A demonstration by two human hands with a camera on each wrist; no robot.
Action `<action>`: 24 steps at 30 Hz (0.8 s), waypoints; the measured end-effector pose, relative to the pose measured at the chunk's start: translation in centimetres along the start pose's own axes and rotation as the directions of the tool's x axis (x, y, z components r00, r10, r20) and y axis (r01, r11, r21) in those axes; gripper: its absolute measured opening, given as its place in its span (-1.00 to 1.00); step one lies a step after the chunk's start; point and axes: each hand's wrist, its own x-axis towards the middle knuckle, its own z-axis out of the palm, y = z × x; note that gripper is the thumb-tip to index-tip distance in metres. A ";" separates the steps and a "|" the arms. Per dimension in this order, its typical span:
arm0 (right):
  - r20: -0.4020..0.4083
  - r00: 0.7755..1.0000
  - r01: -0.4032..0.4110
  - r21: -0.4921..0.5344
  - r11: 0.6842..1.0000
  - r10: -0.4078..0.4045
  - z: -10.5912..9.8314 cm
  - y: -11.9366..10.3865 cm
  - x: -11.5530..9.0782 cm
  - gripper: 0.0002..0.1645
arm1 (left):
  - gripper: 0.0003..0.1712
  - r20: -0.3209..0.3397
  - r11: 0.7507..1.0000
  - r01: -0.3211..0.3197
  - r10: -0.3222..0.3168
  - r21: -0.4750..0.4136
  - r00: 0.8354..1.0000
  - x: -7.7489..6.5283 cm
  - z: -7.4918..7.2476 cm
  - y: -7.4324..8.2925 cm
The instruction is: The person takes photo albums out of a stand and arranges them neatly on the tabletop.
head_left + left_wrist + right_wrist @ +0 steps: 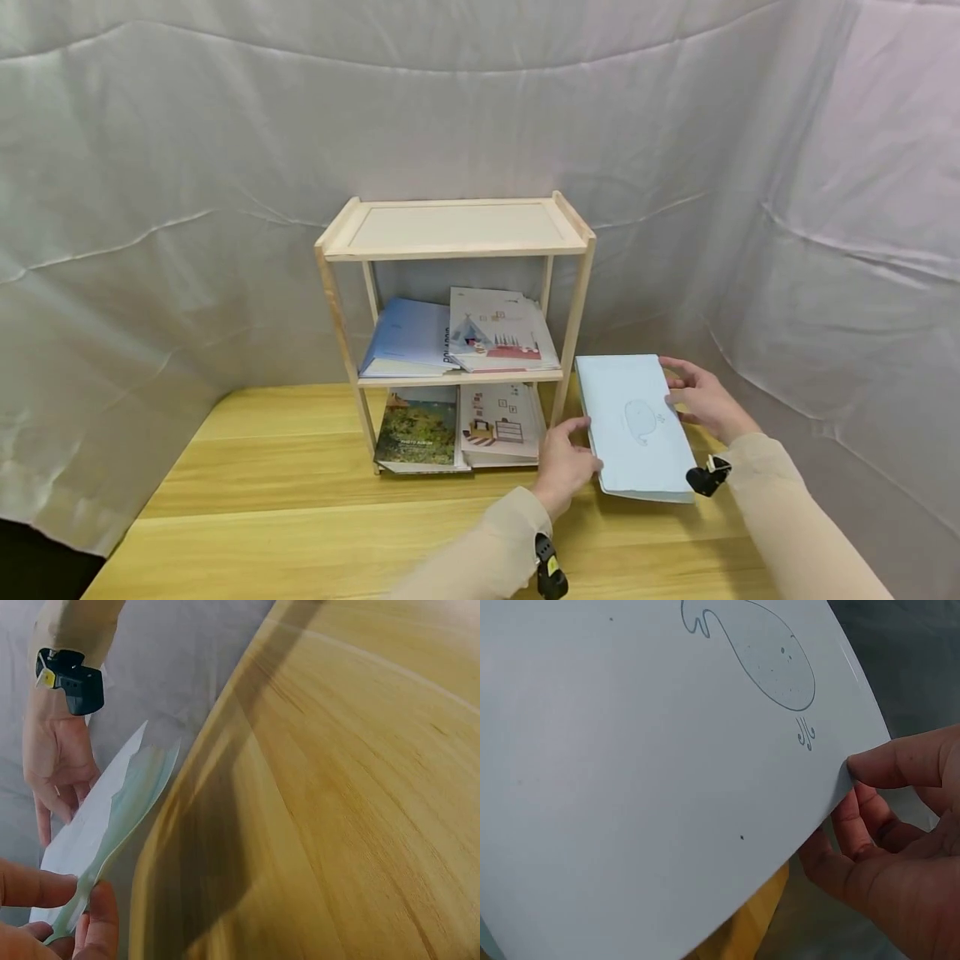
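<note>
A pale blue book (pixel 618 467) with a whale drawing on its cover is held between two hands, right of the shelf. My left hand (pixel 562 468) pinches its left edge, thumb on the cover side and fingers beneath. In the left wrist view the book (pixel 90 825) is seen edge-on, its covers spread a little apart at the far end. At the opposite edge my right hand (pixel 707 402) grips with the thumb (pixel 900 761) at the cover's rim and fingers curled underneath. The right wrist view shows the whale cover (pixel 630 787) close up.
A wooden shelf (pixel 457 252) stands left of the book. Its middle level bears a blue book (pixel 408 333) and white illustrated books (pixel 502 325). Below lie a photo album (pixel 417 429) and more white books (pixel 498 425). Grey curtains (pixel 225 167) surround the wooden table (pixel 285 500).
</note>
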 end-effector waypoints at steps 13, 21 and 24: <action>0.042 0.997 -0.067 0.059 0.996 0.065 1.1 1.7 1.0 0.00 | -0.15 -0.022 0.998 0.042 -0.041 0.047 0.999 1.4 0.9 -1.4; 0.064 0.996 -0.069 0.032 0.997 0.067 1.3 3.1 1.2 0.00 | -0.20 -0.033 0.997 0.044 -0.042 0.062 0.999 1.8 1.8 -2.2; 0.062 0.995 -0.076 0.031 0.997 0.074 1.3 3.6 1.2 0.00 | -0.22 -0.043 0.996 0.056 -0.054 0.067 0.998 1.9 2.2 -2.5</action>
